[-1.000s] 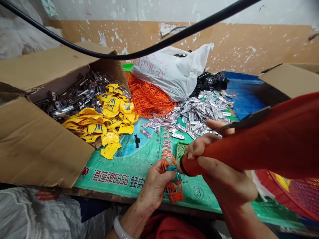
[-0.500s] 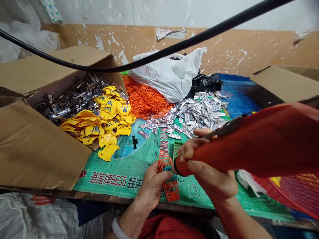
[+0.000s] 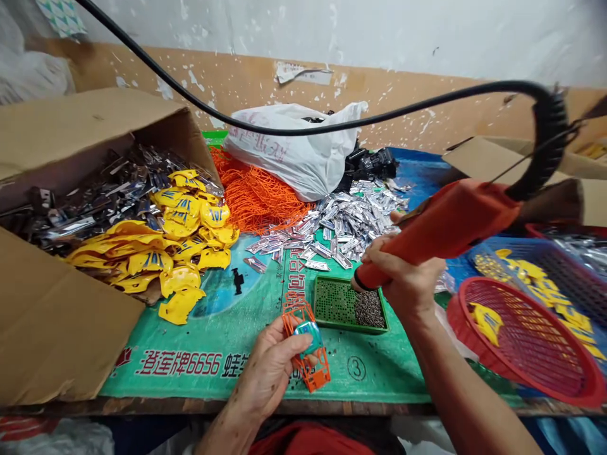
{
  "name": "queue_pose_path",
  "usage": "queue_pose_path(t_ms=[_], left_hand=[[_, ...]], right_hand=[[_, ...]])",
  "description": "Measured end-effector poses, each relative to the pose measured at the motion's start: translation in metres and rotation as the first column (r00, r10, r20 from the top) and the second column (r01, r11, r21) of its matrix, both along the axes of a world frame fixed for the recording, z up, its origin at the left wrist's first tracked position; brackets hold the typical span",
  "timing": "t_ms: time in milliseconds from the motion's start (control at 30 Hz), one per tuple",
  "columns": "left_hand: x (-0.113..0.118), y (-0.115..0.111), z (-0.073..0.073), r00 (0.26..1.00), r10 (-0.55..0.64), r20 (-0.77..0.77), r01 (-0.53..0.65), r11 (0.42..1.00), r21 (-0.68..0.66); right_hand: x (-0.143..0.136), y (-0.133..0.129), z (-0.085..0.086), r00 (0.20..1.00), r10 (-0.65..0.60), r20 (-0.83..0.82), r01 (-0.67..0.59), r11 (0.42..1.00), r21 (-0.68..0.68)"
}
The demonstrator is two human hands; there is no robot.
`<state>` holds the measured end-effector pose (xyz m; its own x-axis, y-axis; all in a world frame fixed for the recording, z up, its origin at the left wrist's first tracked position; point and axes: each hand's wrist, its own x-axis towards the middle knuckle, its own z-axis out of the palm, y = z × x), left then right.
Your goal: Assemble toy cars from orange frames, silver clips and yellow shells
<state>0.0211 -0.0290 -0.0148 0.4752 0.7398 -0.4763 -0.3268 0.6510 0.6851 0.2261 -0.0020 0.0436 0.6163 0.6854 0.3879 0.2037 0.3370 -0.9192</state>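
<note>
My left hand [image 3: 268,363] pinches an orange plastic frame [image 3: 317,375] with a shiny teal piece [image 3: 308,337] in its middle, low over the green mat. My right hand [image 3: 403,275] is wrapped round a red-covered power tool [image 3: 455,221] fed by a black cable. The tool's tip points down-left over a green tray [image 3: 327,324], whose right part holds a heap of small dark screws [image 3: 370,309]. The tip is apart from the orange frame.
Yellow parts [image 3: 180,278] spill from a cardboard box [image 3: 61,316] at left. Orange frames [image 3: 260,196], a white bag [image 3: 298,158] and silver pieces [image 3: 351,212] lie behind. A red basket [image 3: 521,335] stands at right. The black cable [image 3: 294,131] hangs across the view.
The tool in my right hand has moved away from the orange frame, to over the green tray, now in fuller view. The teal piece shows more openly in my left hand. The view has shifted right.
</note>
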Motion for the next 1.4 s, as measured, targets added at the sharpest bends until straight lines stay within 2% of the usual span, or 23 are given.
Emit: queue_pose_path(t_ms=[167,633,1400], left_hand=[[-0.0012,0.0016,0.0009,1.0,0.015,-0.024,-0.016,0.999,-0.033],[-0.0004,0.0016,-0.0023,0.999,0.03,-0.015,-0.031,0.997,-0.065],[0.0033,0.0017,0.0004,0.996,0.087,0.022,-0.084,0.989,-0.118]], right_hand=[[0.0002,0.003,-0.0048,0.997,0.012,-0.076,-0.009,0.999,0.037],[0.0012,0.0024,-0.0097,0.999,0.018,-0.043,-0.018,1.0,0.01],[-0.0015,0.0047,-0.0125,0.999,0.011,-0.05,-0.009,0.999,0.05]])
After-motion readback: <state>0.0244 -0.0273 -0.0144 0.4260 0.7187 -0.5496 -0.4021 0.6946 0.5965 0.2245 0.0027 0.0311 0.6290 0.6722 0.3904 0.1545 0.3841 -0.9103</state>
